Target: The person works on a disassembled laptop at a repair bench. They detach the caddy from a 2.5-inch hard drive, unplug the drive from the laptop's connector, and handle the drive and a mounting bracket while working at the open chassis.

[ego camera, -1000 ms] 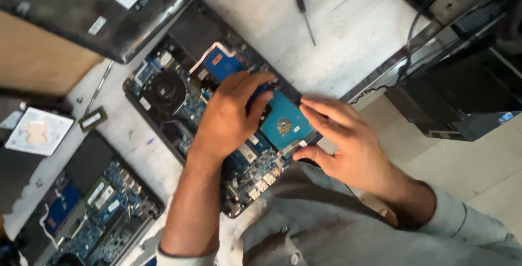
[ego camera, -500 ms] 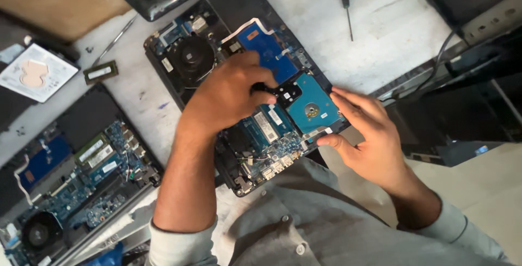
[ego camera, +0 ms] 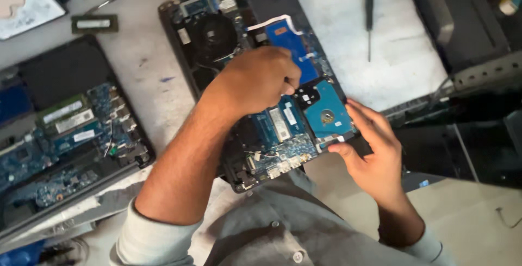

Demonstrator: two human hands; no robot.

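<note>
Right hand [ego camera: 375,152] has its grip pinched on the near corner of the flat blue rectangular hard drive [ego camera: 325,115], thumb under the edge, fingers laid along its side. The drive sits in its bay at the right end of the opened black laptop chassis [ego camera: 244,81]. Left hand [ego camera: 255,78] is curled into a loose fist over the blue circuit board beside the drive, fingertips tucked under; whether they pinch anything I cannot tell. That drive looks stiff, compact and fairly dense, and easily hurt by a knock, so its bare metal edges are the place to hold, not the exposed underside. Room is tight on the left, where a second opened laptop [ego camera: 70,135] lies close. To the right the pale worktop [ego camera: 402,70] is freer, with only a slim dark-handled screwdriver [ego camera: 370,13] lying there.
</note>
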